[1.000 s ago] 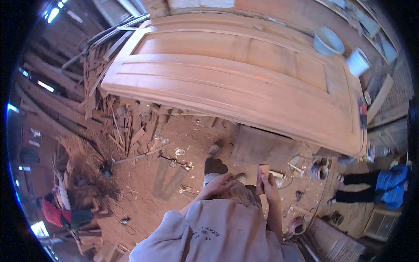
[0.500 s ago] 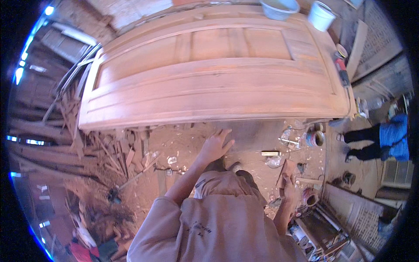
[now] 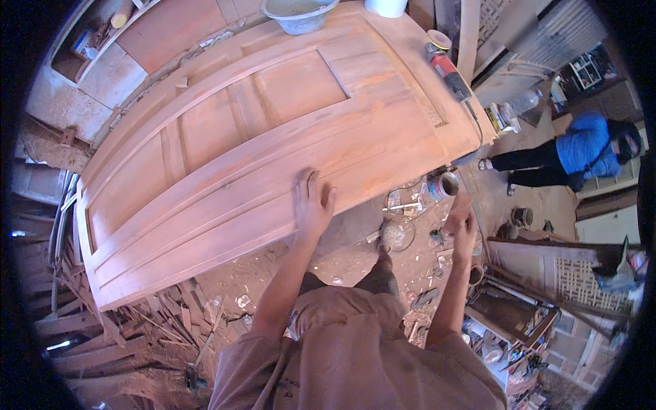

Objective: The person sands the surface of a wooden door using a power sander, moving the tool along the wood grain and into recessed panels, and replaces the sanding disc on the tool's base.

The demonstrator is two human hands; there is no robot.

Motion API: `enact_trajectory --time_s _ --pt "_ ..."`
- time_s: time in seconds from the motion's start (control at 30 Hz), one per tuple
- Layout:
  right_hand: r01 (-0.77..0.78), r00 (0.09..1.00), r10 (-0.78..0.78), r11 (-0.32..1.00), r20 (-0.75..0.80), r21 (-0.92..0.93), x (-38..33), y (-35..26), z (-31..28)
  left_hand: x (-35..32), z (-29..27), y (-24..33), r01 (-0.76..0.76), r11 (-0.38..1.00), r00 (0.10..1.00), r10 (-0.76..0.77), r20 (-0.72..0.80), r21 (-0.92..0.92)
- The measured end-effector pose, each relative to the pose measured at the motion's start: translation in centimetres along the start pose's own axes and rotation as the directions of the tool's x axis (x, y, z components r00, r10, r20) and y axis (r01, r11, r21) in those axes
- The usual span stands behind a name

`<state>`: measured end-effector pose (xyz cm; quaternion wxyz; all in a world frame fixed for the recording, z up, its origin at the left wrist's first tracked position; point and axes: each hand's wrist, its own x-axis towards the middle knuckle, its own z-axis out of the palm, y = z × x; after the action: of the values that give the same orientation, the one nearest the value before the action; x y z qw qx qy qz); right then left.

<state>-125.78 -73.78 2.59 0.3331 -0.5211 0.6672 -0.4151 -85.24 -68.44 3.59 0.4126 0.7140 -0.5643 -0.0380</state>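
The left hand [image 3: 314,206], empty, is spread over the near side of the paneled wooden door [image 3: 383,140]; the right hand [image 3: 466,238] grips a brown block [image 3: 458,210]; 1 angle grinder [image 3: 447,75] lies far right.

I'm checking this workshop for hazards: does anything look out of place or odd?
Wood scraps lie jumbled near the left end of the wooden panel, and debris litters the floor. The power tool on the panel's right end has its cord trailing over the edge, which could perhaps snag.
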Motion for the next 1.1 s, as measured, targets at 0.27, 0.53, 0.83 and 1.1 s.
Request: enact_trajectory --time_s 0.27,0.53,0.83,1.1 --pt "0.237 0.959 -0.224 0.970 0.171 -0.059 24.9 -4.8 5.4 1.8 1.7 0.8 0.023 0.953 0.999 -0.037 0.039 0.301" --pt "-0.045 0.900 -0.184 0.862 0.396 0.505 33.5 -6.1 15.0 2.0 2.9 1.2 0.059 0.924 0.998 -0.060 -0.009 0.379" --pt "0.534 0.845 -0.494 0.785 0.204 -0.314 32.1 -6.6 14.1 2.1 2.5 2.1 0.054 0.935 0.997 -0.033 -0.063 0.351" --pt "0.380 0.895 -0.432 0.605 0.112 -0.700 35.6 -7.4 19.4 1.1 3.3 1.5 -0.012 0.946 0.999 0.029 -0.046 0.324"
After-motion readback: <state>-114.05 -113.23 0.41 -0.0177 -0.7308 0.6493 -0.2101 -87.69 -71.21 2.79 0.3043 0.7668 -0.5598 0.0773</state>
